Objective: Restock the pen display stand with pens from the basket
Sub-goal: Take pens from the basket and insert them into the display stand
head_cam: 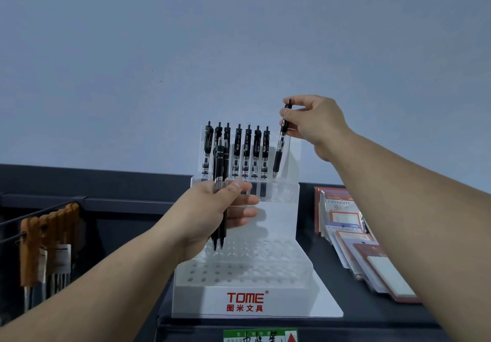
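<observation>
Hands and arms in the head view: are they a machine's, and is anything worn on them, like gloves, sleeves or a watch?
They are a person's, not a machine's. The left hand and right hand are bare: no gloves, and no rings on the fingers that show. The left forearm and right forearm are bare too, with no sleeve, watch or band as far as the frame reaches.
</observation>
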